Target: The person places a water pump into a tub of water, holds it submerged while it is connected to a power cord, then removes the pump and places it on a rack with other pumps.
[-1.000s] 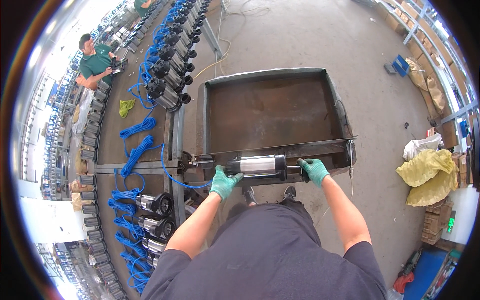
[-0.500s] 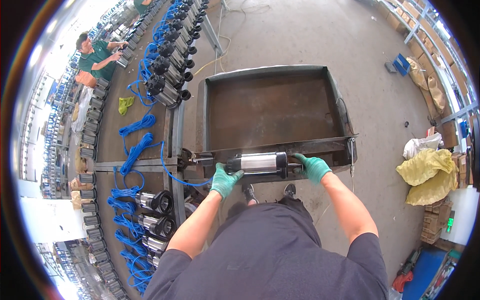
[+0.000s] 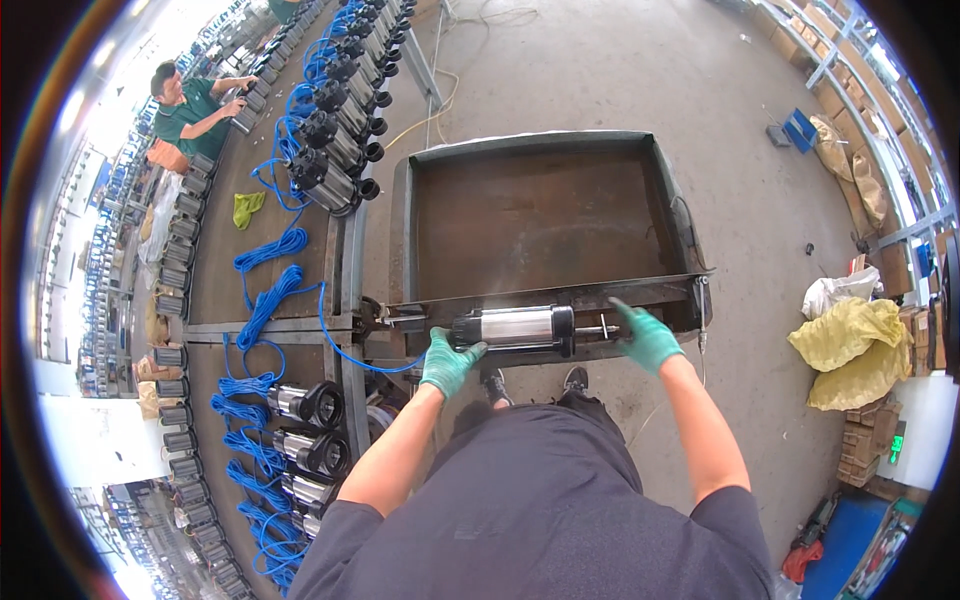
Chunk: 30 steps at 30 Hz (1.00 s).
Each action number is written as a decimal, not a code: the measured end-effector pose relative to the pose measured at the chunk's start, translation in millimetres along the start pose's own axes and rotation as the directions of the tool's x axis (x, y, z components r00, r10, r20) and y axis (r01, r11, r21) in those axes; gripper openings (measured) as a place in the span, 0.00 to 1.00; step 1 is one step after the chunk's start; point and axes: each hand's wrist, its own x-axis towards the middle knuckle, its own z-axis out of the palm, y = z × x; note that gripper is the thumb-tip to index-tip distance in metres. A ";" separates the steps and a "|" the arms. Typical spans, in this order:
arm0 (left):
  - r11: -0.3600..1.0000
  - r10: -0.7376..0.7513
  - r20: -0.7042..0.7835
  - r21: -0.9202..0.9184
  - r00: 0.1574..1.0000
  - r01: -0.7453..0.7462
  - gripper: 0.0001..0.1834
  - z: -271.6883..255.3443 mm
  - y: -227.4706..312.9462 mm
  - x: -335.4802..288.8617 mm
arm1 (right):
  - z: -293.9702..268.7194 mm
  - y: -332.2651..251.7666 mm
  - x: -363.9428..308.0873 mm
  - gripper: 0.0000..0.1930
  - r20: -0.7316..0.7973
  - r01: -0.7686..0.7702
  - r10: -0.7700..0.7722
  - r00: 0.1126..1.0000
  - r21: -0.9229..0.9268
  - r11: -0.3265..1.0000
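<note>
A silver and black pump (image 3: 517,326) lies sideways along the near edge of a metal tank. My left hand (image 3: 449,363), in a green glove, grips its left end, the thumb pointing right along the near side. Blue cable (image 3: 352,352) runs from the bench to beside this hand. At the pump's right end a thin metal rod with a crossbar (image 3: 604,327) sticks out. My right hand (image 3: 648,336), also green-gloved, is just right of the crossbar, apart from it, with its fingers stretched out and nothing in them.
The brown-bottomed tank (image 3: 404,220) stands ahead. Along the left bench (image 3: 215,290) are coiled blue cables (image 3: 272,302), several pumps (image 3: 330,180) and a yellow-green cloth (image 3: 248,208). A person (image 3: 190,110) handles parts at the far left. Yellow sacks (image 3: 845,345) lie at the right.
My right hand has come off the rod and moved slightly right, its fingers straightening; the crossbar now shows. My left hand stays on the pump.
</note>
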 end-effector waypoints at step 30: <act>0.998 -0.025 0.008 0.059 1.000 0.025 0.34 -3.5 5.5 0.5 | 44.3 27.2 3.3 0.08 0.129 -0.353 0.512 0.849 0.860 0.368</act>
